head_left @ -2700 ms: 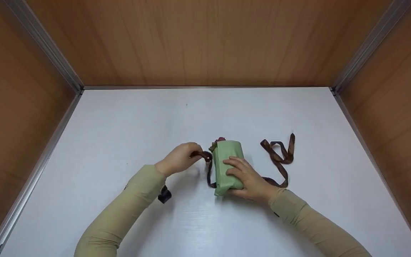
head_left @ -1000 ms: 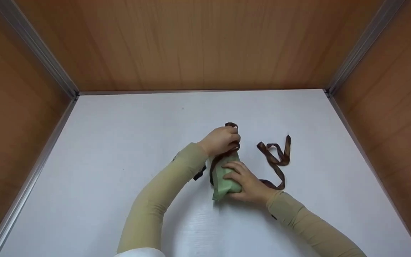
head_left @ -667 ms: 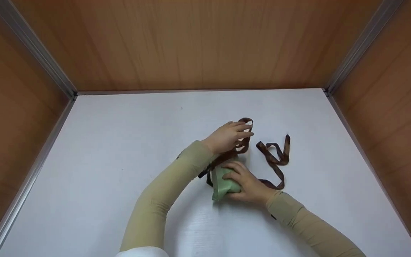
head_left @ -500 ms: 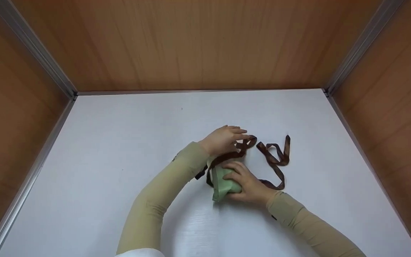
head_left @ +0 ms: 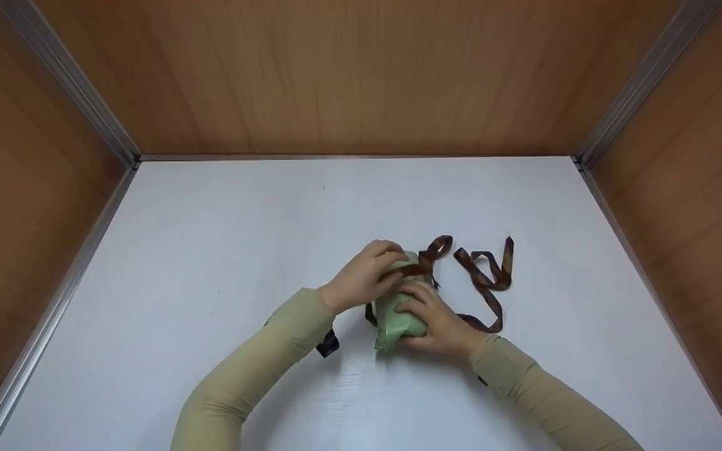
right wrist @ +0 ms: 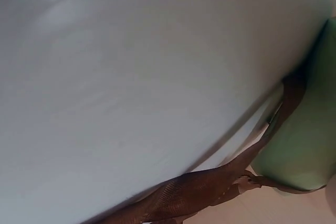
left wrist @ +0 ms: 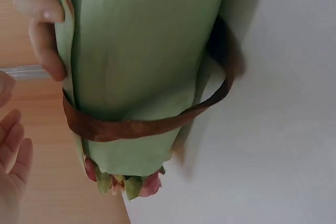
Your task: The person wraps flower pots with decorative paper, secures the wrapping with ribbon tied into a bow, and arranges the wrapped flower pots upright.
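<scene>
A small bouquet wrapped in green paper (head_left: 400, 316) lies on the white table, its pink flowers (left wrist: 150, 184) poking out at one end in the left wrist view. My right hand (head_left: 439, 319) grips the bouquet from the right, fingers over the wrap. A brown ribbon (left wrist: 123, 129) passes across the paper near the flower end, and one loose tail curls off to the far right of the bouquet. Over that end is my left hand (head_left: 362, 277), its fingers loosely extended beside the ribbon. In the left wrist view those fingers (left wrist: 11, 142) appear apart from ribbon and paper.
The ribbon's other tail (head_left: 492, 285) lies in loops on the table (head_left: 223, 232), to the right of the bouquet. Wood-grain panels (head_left: 361, 75) with metal edging enclose the table at the back and sides.
My left hand carries the ribbon from the left across the bouquet, lets its end drop beyond it, then draws back left and nearer. The right hand keeps its grip on the bouquet.
</scene>
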Available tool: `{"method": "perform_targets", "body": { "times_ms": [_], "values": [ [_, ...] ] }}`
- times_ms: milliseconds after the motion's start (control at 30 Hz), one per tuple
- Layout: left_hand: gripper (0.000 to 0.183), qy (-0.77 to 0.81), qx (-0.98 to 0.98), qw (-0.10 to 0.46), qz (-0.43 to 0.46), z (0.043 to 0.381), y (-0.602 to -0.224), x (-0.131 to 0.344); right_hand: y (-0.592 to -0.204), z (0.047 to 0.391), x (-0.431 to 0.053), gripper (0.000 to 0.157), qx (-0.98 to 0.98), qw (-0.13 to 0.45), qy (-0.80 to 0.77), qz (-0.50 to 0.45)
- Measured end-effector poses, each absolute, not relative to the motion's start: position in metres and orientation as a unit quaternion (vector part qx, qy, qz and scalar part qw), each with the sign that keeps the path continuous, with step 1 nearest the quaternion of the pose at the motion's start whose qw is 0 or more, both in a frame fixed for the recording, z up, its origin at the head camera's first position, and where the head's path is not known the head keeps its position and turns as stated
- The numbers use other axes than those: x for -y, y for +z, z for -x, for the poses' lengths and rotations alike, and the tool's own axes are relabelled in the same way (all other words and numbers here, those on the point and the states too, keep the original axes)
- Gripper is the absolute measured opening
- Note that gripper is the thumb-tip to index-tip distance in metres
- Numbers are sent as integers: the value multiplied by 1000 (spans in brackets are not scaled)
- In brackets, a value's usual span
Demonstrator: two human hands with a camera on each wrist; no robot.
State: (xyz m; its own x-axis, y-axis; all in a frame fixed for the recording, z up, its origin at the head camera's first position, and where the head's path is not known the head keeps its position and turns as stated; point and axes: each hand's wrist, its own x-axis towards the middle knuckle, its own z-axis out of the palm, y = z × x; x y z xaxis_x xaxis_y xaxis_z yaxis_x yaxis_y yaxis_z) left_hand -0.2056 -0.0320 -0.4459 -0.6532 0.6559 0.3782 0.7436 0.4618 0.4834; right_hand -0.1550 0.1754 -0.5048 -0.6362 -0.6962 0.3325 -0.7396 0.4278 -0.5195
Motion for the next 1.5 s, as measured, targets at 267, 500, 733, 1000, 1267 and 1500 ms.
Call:
{"method": "perform_targets", "body": {
  "times_ms": [267, 500, 733, 1000, 1267, 1500],
  "values": [
    [44, -414, 838, -5, 355, 173, -470, 37, -505, 154, -175, 48, 841, 30, 349, -413],
    [59, -394, 860, -17, 324, 157, -482, 36, -505, 150, -172, 42, 861, 30, 349, -368],
    [62, -355, 861, -10, 364, 150, -487, 41, -503, 155, -176, 69, 866, 57, 334, -369],
    [70, -336, 860, -3, 383, 149, -488, 42, -505, 153, -176, 79, 864, 65, 334, -372],
    [69, -269, 889, 29, 369, 144, -490, 35, -502, 152, -175, 86, 868, 33, 330, -370],
    [65, -221, 906, 37, 358, 145, -490, 29, -486, 160, -193, 90, 852, -70, 348, -386]
  ]
}}
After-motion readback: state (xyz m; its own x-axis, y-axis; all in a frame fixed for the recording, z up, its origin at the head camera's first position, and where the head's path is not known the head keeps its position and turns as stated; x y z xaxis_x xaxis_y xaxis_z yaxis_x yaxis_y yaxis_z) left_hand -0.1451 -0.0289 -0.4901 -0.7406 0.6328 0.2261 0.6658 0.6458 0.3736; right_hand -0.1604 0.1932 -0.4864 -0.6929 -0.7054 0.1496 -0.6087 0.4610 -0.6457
